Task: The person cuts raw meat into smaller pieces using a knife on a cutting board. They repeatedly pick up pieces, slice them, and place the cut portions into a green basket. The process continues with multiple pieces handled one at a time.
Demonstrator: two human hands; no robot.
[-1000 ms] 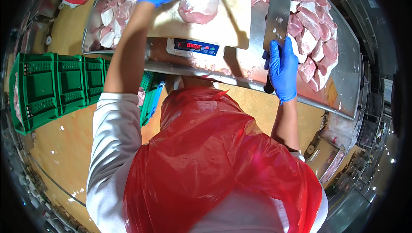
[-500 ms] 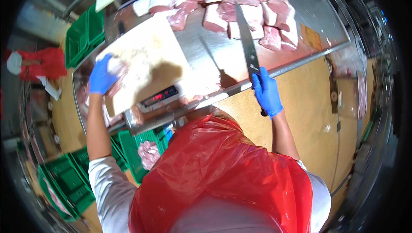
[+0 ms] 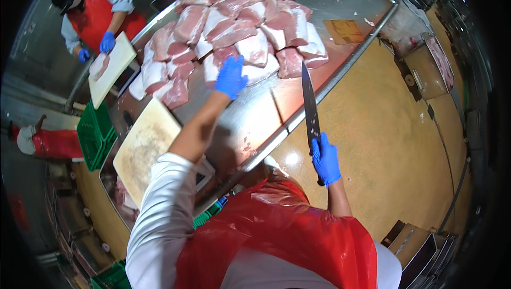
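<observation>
Left hand (image 3: 231, 78), fingers spread, was at meat (image 3: 252, 49) judged heavy, soft, slippery, best held round its sides; right hand (image 3: 326, 162) gripped knife (image 3: 310, 100) by handle

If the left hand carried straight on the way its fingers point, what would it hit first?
The near side of the raw meat pile, just beyond the fingertips of the left hand; they may even be touching it, since depth is unclear from this single view.
</observation>
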